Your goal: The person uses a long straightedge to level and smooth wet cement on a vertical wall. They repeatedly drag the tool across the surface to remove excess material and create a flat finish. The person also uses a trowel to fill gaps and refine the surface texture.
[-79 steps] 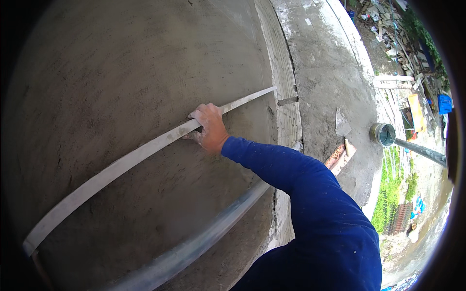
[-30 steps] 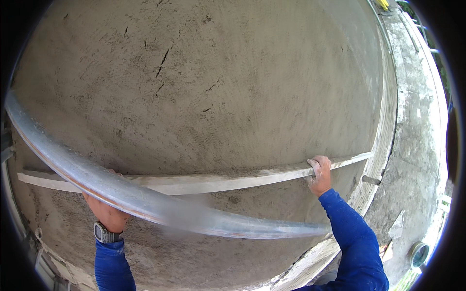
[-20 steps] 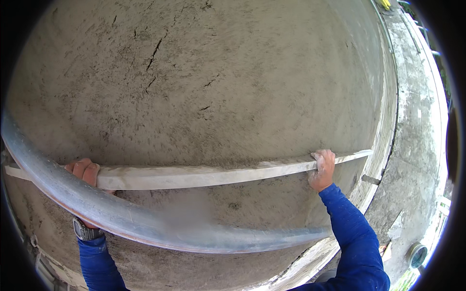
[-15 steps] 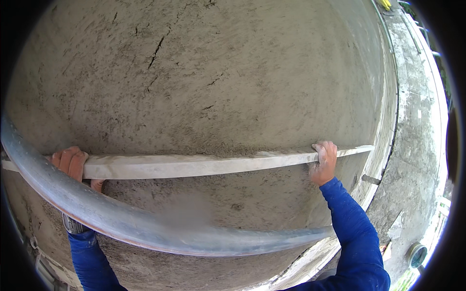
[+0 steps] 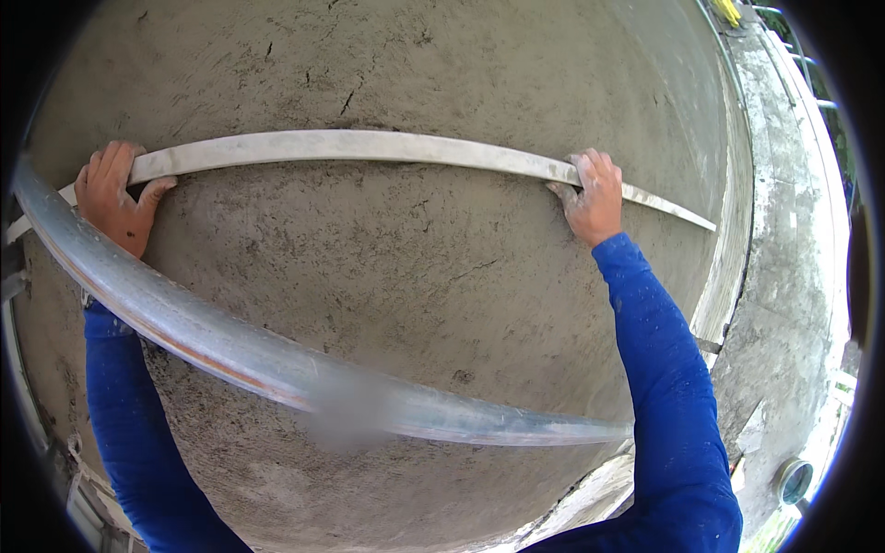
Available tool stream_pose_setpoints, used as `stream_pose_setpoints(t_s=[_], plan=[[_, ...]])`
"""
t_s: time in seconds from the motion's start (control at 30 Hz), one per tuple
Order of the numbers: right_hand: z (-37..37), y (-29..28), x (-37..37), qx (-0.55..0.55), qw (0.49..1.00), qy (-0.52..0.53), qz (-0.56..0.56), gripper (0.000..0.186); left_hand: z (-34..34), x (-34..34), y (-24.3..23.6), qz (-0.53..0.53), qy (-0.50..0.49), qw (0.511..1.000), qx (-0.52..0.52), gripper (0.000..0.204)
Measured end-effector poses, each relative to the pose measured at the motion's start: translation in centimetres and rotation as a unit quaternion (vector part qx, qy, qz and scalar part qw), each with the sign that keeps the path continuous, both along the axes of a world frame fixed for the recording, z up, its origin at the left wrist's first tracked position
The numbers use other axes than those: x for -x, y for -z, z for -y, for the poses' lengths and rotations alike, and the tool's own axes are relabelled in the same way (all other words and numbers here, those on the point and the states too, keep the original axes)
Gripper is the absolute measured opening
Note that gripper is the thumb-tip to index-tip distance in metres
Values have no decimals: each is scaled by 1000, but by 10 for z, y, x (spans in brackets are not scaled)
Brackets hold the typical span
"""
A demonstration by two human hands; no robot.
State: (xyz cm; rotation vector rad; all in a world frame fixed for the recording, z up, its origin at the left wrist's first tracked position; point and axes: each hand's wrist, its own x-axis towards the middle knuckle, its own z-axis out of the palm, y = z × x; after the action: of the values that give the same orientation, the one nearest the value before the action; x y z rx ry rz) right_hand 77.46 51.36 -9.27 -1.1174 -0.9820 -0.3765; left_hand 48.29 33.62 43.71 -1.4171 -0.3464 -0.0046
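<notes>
A long pale straightedge lies flat against a wall of rough grey wet plaster. My left hand grips its left end. My right hand grips it near the right end, with a short length of the bar sticking out past the fingers. Both arms wear blue sleeves. The bar bends with the lens and runs almost the full width of the wall.
A shiny metal scaffold pipe crosses in front of my left arm, between me and the wall. The wall's corner and a bare concrete face lie to the right. A round pipe opening shows far below at the lower right.
Both hands have slid the straightedge up the plaster, from the wall's middle to its upper part. The left hand came onto the bar after 1.0 s ago.
</notes>
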Motion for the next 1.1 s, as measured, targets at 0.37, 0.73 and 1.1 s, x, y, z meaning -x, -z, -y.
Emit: stream_pose_setpoints(t_s=[0.37,0.73,1.1], plan=[[73,83,77,23,997,-65,24,45,44,43,48,62,-30,991,115,61],[108,115,124,45,990,-134,-4,47,69,85,76,177,-54,966,178,37],[77,112,112,71,992,-99,15,46,64,64,55,105,-62,986,114,62]])
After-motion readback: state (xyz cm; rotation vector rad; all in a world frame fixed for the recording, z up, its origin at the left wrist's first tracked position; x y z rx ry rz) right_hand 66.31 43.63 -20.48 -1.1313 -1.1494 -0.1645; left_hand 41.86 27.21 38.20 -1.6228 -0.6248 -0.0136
